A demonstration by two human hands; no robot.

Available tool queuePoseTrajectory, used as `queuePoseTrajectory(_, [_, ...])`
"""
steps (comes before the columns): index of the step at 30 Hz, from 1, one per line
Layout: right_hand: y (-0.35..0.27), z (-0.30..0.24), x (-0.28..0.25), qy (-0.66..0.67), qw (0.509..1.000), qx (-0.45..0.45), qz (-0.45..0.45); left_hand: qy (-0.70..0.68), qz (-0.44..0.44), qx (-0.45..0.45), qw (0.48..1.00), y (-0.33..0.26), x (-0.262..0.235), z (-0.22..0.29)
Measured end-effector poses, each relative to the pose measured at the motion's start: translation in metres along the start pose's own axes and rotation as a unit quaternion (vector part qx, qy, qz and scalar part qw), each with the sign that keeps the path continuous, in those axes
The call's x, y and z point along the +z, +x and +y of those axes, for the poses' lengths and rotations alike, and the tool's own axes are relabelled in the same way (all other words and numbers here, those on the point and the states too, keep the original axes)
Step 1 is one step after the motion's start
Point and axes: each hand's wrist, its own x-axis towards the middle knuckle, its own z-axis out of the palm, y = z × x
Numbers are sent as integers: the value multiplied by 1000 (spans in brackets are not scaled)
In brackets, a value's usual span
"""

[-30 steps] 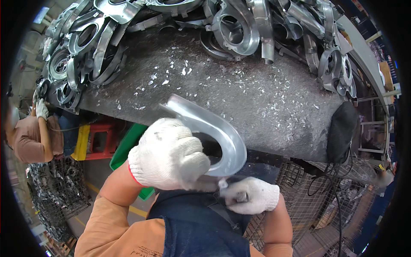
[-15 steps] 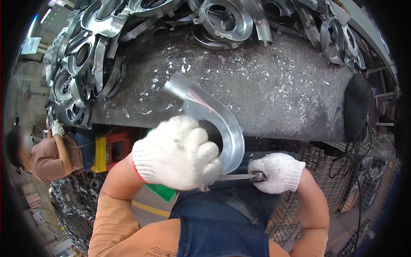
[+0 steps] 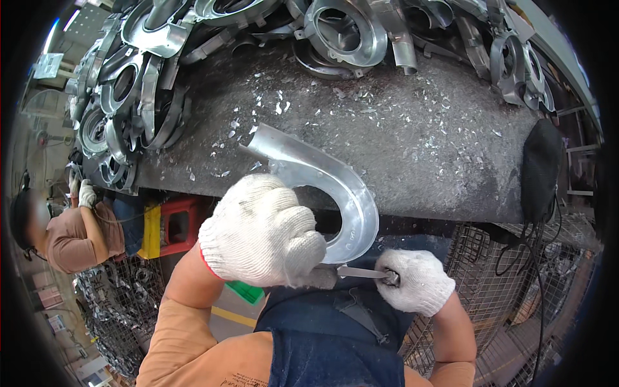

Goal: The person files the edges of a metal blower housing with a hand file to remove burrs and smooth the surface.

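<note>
My left hand, in a white knit glove, is wrapped round the near left side of a silvery spiral metal casting. The casting curves like a snail shell; its straight spout points up and left over the bench edge. My right hand, also gloved, is closed round the dark handle end of a narrow flat-bladed metal tool. The blade's left end is at the casting's lower rim, close to the left hand's fingers. Glove and fingers hide part of the ring and most of the handle.
Metal flakes lie over the dark workbench. Similar castings are piled along its far and left sides. A black cloth-like thing hangs at the right edge, near wire cages. A red stool and a co-worker are at left.
The casting has tilted and shifted slightly right and down, showing more of its inner face. My right hand and the tool have moved a little lower.
</note>
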Motion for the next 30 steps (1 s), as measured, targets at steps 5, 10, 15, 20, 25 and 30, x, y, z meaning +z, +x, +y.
queuePoseTrajectory(5, [-2,-4,4,4,1000,-1,-8,-7,-15,-5,1000,-1,0,-3])
queuePoseTrajectory(10, [-6,-3,4,51,997,-6,51,-11,-30,-22,999,4,-6,-4])
queuePoseTrajectory(15, [4,3,14,-112,967,-38,227,-15,-50,-33,998,17,-10,-7])
queuePoseTrajectory(20, [13,-6,22,-161,952,-16,258,-43,-2,-60,997,20,-9,-6])
queuePoseTrajectory(25, [20,-15,26,-122,937,10,327,-36,22,-80,996,19,-5,-4])
queuePoseTrajectory(30, [17,-23,24,-102,946,3,308,-23,54,-75,995,20,-4,-3])
